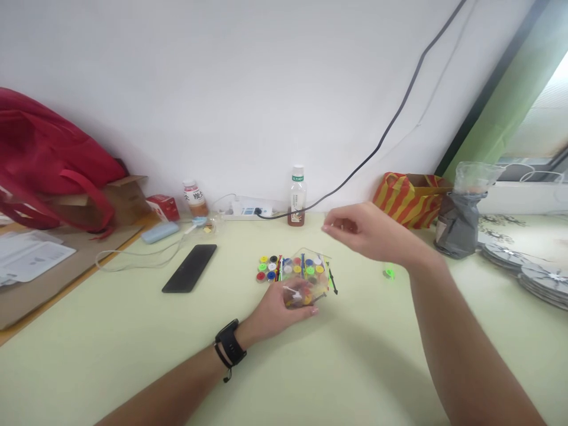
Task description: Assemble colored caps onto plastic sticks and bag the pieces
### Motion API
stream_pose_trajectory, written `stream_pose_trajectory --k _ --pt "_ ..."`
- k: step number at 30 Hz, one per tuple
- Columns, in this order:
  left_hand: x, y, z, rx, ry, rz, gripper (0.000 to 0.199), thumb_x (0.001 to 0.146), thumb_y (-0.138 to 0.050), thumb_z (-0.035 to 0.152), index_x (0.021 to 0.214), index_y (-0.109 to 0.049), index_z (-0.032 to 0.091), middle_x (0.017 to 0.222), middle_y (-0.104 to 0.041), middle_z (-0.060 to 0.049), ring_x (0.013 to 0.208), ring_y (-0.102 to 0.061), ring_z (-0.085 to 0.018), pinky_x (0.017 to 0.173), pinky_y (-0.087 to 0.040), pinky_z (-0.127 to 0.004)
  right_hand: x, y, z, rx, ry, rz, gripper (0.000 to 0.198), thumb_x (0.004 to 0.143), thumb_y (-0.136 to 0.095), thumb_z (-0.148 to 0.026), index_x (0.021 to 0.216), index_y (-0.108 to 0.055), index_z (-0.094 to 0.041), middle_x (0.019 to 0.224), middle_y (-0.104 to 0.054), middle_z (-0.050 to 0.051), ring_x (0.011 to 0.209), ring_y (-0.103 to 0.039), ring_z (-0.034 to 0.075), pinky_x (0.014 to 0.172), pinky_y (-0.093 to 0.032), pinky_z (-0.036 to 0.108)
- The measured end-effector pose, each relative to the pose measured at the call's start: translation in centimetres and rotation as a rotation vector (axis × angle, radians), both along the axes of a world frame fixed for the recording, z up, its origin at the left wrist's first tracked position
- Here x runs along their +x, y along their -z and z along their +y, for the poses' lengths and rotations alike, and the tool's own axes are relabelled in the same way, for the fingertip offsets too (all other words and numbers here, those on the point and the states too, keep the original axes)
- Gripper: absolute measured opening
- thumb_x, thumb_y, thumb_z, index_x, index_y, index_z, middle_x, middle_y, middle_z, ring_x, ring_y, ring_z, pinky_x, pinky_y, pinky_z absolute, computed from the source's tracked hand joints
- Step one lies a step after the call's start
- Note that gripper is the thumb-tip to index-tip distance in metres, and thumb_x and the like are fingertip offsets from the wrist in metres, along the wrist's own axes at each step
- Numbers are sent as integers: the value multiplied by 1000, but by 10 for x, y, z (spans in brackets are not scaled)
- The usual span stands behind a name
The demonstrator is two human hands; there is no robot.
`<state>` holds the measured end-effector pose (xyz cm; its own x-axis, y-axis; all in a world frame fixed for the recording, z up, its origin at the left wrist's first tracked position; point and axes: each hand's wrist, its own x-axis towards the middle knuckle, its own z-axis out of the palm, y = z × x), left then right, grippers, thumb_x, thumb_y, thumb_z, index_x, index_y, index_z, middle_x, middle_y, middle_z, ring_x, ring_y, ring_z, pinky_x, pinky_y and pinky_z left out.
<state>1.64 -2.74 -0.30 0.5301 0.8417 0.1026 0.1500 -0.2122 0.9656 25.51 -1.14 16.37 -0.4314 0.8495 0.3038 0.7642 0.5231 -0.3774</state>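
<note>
My left hand (284,310) is closed around a clear plastic bag (306,293) with small coloured pieces inside, a white arrow-like one among them. Just beyond it, round coloured discs (267,267) and thin arrow-shaped spinners lie in rows, partly seen through the clear plastic. A black arrow spinner (332,279) sits at the right end of the rows. Raised above the table to the right, my right hand (366,231) has its fingers curled together; whether anything is between them I cannot make out. A bright green piece (389,273) lies apart on the table below it.
A black phone (190,268) lies at left, with a cable and a light blue power bank (160,232) behind. A drink bottle (297,198) and power strip (246,208) stand by the wall. To the right are a striped bag (406,198), grey bag (459,225) and stacked grey discs (544,283).
</note>
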Motion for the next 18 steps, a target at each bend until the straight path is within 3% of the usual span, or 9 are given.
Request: stream_pose_trajectory --k 2,4,8,10,13,15,18 --pt "0 -1 -2 21 -18 -22 40 80 -83 40 111 -70 17 109 -73 -9 98 -69 -24 86 -56 -33 28 6 16 -46 135 -39 28 95 -56 -44 89 -70 -21 81 -69 4 71 -61 18 63 -43 29" --pt "0 -2 -3 29 -15 -28 44 78 -85 39 113 -70 18 116 -72 -9 100 -70 -24 88 -56 -33 64 21 35 -183 319 -103 25 89 -62 -44 89 -71 -21 94 -72 8 79 -66 22 69 -48 32" --pt "0 -2 -3 -11 12 9 52 73 -88 41 116 -71 18 116 -72 -10 93 -70 -23 82 -57 -33 128 73 62 -670 686 -117 29 77 -77 -44 85 -69 -17 86 -73 15 63 -68 22 63 -55 36" --pt "0 0 -2 -16 -9 -4 52 74 -87 41 118 -70 18 117 -72 -10 95 -69 -22 83 -56 -32 145 98 67 -825 652 -53 29 72 -82 -42 73 -68 -17 72 -71 13 60 -68 22 60 -57 34" --pt "0 2 -1 -44 0 42 60 72 -89 41 124 -68 18 108 -74 -9 89 -69 -21 79 -56 -32 151 116 68 -765 422 11 28 66 -87 -33 57 -64 -18 56 -66 9 55 -67 21 53 -55 30" --pt "0 3 -1 -73 19 43 58 72 -89 42 121 -69 17 102 -74 -8 87 -70 -22 78 -55 -31 149 113 69 -713 355 41 25 67 -86 -29 57 -66 -19 56 -67 9 56 -68 20 54 -55 28" --pt "1 3 -1 -109 24 -39 47 74 -87 44 107 -70 16 104 -74 -9 95 -70 -24 82 -55 -31 141 91 69 -645 372 158 20 70 -84 -31 66 -71 -16 67 -73 11 65 -71 21 61 -58 28"
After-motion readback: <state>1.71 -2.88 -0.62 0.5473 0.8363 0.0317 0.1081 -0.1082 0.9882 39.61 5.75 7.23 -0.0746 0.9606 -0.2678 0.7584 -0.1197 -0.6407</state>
